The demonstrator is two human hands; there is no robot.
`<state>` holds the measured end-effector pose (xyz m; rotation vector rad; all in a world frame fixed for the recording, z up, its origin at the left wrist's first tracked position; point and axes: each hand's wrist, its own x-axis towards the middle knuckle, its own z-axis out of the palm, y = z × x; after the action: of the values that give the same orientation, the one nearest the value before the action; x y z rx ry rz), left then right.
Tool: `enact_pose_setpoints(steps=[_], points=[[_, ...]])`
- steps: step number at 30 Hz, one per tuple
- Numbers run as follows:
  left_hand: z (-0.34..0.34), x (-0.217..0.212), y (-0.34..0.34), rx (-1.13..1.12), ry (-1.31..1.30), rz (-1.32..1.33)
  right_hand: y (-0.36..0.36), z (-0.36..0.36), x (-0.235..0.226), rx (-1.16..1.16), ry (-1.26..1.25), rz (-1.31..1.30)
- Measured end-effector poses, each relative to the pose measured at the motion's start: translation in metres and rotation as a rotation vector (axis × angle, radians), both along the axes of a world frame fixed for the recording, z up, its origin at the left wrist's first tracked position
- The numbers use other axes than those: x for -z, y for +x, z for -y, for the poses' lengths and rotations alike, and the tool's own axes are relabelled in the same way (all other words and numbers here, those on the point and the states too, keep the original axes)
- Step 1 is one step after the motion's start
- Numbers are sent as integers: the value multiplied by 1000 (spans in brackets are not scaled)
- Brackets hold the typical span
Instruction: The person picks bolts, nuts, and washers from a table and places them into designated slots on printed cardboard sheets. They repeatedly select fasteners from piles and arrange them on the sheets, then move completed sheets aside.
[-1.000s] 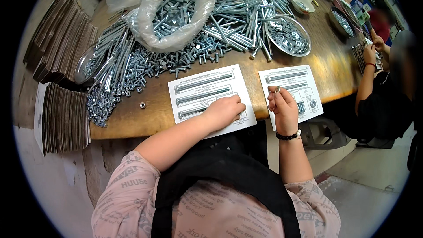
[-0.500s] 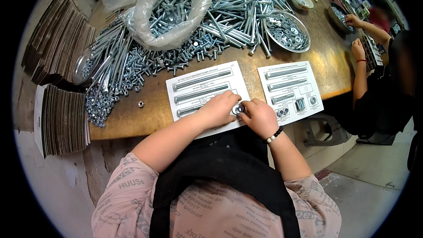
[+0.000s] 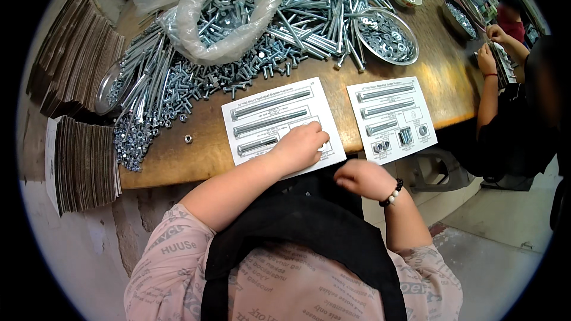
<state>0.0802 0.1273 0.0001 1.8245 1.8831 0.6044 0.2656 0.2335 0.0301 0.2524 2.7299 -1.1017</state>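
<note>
At the table's near edge, left hand presses flat on the card; right hand, loosely curled, hovers off-table.

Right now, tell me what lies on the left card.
Three long bolts lie in rows on the left card. The left hand rests on its lower right corner, covering whatever lies beneath.

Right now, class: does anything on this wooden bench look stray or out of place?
A single nut lies alone on bare wood, apart from the heap of nuts to its left and left of the card under the left hand. Nothing else stands out.
</note>
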Motion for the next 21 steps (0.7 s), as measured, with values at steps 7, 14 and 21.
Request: enact_pose_setpoints(steps=[7, 14, 21], points=[[2, -11, 0, -51, -27, 21, 5, 20, 103, 216, 328, 345], [22, -49, -27, -331, 173, 165, -42, 2, 242, 334, 365, -1], [71, -41, -61, -576, 263, 71, -59, 3, 247, 357, 465, -5]])
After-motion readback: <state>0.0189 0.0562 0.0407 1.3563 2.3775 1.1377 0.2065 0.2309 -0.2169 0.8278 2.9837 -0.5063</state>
